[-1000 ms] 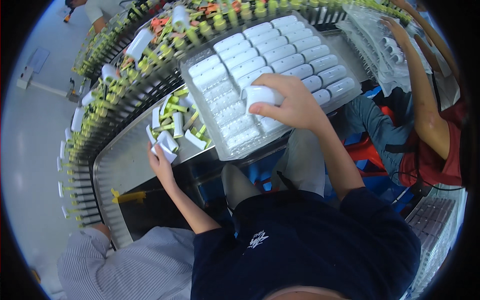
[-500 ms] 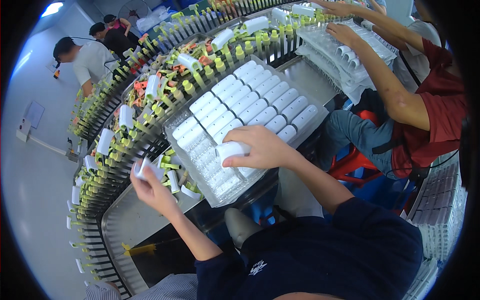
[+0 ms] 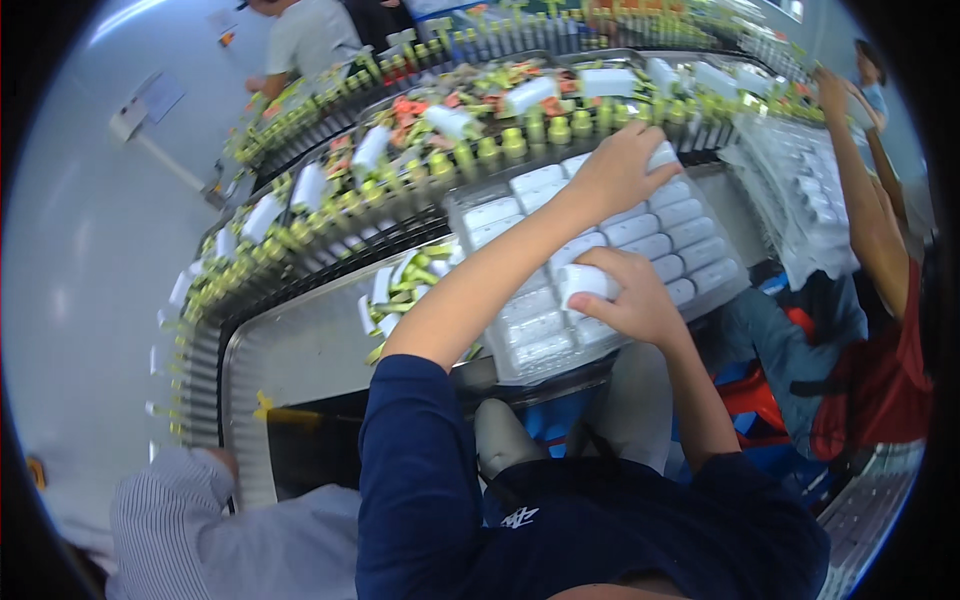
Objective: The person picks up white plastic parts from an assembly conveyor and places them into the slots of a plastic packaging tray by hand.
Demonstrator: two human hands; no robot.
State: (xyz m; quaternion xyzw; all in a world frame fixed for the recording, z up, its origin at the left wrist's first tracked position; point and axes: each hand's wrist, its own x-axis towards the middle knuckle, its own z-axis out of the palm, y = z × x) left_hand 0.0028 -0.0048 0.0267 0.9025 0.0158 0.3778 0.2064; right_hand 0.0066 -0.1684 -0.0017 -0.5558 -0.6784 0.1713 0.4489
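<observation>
My left hand point(image 3: 622, 172) is stretched over the far side of a clear plastic blister tray point(image 3: 535, 372), its fingers closed on a white plastic casing point(image 3: 662, 156). Close in front of me, my right hand point(image 3: 640, 298) grips another white plastic casing point(image 3: 588, 288) above the near part of the tray. Rows of rounded white casings point(image 3: 637, 228) fill much of the tray, though my left forearm hides part of its left side. The tray rests tilted at the bench edge, above my knees.
A curved conveyor point(image 3: 487, 150) with yellow-green pegs carries white casings past the tray. Loose green and white pieces point(image 3: 405, 285) lie on the metal bench point(image 3: 290, 345). At right, a co-worker's arm point(image 3: 875, 220) reaches beside stacked clear trays point(image 3: 790, 190). A striped sleeve point(image 3: 175, 510) is at lower left.
My left hand has swung from beside the conveyor at left across to the tray's far side. My right hand still grips a casing over the tray. The view has shifted.
</observation>
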